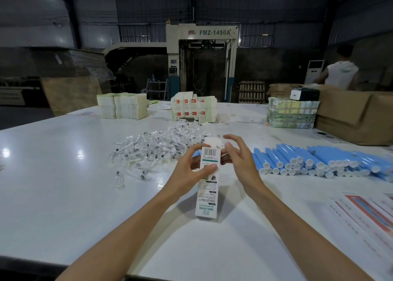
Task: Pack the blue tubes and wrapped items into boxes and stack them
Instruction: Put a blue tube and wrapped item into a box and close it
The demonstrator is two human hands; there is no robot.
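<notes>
A long white printed box (207, 195) is held above the white table (63, 185), its far end flap up. My left hand (191, 170) grips the box near its upper part, thumb across the front. My right hand (238, 157) is at the box's far end, fingers spread and lightly curled, fingertips at the flap. Blue tubes (319, 161) with white caps lie stacked in a row to the right. A heap of clear wrapped items (157, 151) lies just beyond the box.
Stacks of flat white cartons (122, 105) and printed cartons (193, 107) stand at the table's far side. A taped bundle (291, 115) and large cardboard boxes (350, 112) sit far right. Printed leaflets (365, 217) lie near right. A person (340, 72) stands behind.
</notes>
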